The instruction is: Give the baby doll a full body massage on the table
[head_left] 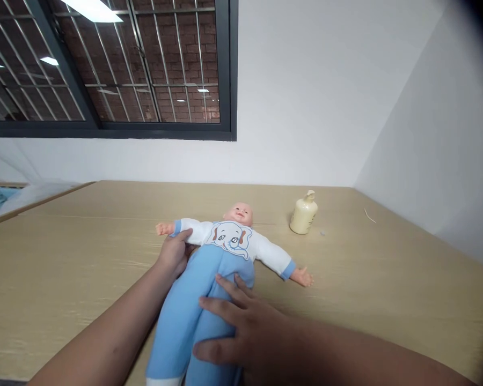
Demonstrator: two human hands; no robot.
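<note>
Head view, entries left to right.

Left hand [176, 252]: forearm slanting up from the lower left; wrist roughly straight, thumb laid over the sleeve [199, 231] near the blue cuff, other fingers mostly hidden behind and beneath. Wrapped about the sleeve, apparently with a light hold.

Doll [203, 268]: one, face up on the worktop [84, 257], bald head [243, 214] away from the camera, legs toward it, arms spread to both sides. White and blue cloth outfit, elephant patch [230, 238] on the chest. Probably light and soft-bodied, limbs likely to flop when lifted; cloth likely to grip well. Head and hands smooth, plastic-looking, likely firmer and slicker. Best taken by both sides of the trunk, below the arms, with support under the legs; by one sleeve alone, likely to twist and sag.

Right hand [247, 327]: forearm slanting in from the lower right, back of hand upward, over the trousers [179, 316]; fingers spread wide, pointing left and up, grasping nothing. Fingertip contact likely; palm contact impossible to tell.

Bottle [304, 215]: one, cream, upright on the worktop, beyond the doll and apart from both hands.
</note>
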